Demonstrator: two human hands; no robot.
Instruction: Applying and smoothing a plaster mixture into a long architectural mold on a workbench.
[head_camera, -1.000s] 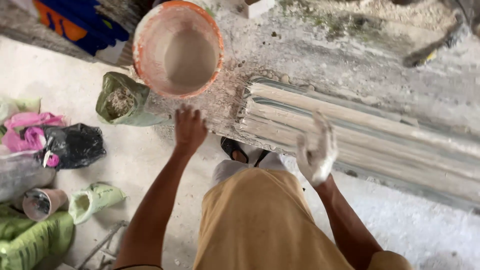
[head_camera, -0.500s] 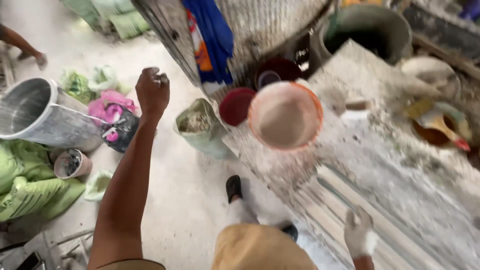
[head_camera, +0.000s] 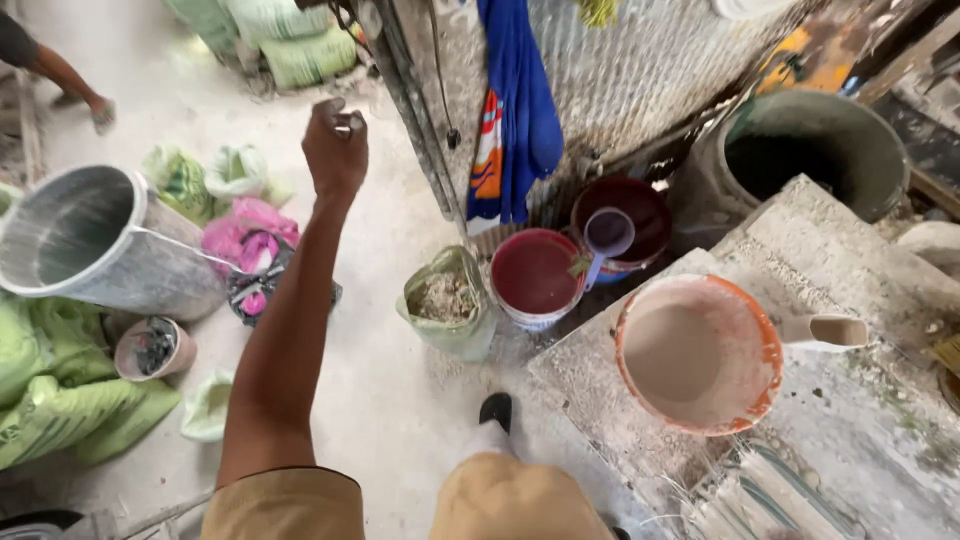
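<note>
- The left hand (head_camera: 335, 150) is raised at arm's length over the dusty floor (head_camera: 390, 390), fingers (head_camera: 345, 122) curled together into a loose fist; whether they pinch anything, I cannot tell.
- The right hand is out of view (half a second ago it hung low beside the counter (head_camera: 860, 420)).
- Nearest the left hand lie a pink bag (head_camera: 245, 225) and a grey metal bucket (head_camera: 95, 245) on its side.
- Since the earlier frame the view has swung left; the orange-rimmed bucket (head_camera: 697, 355) on the counter now sits further right.

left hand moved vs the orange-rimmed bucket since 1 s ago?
Yes. The left hand has gone from just below the orange-rimmed bucket to far out on its left, raised.
</note>
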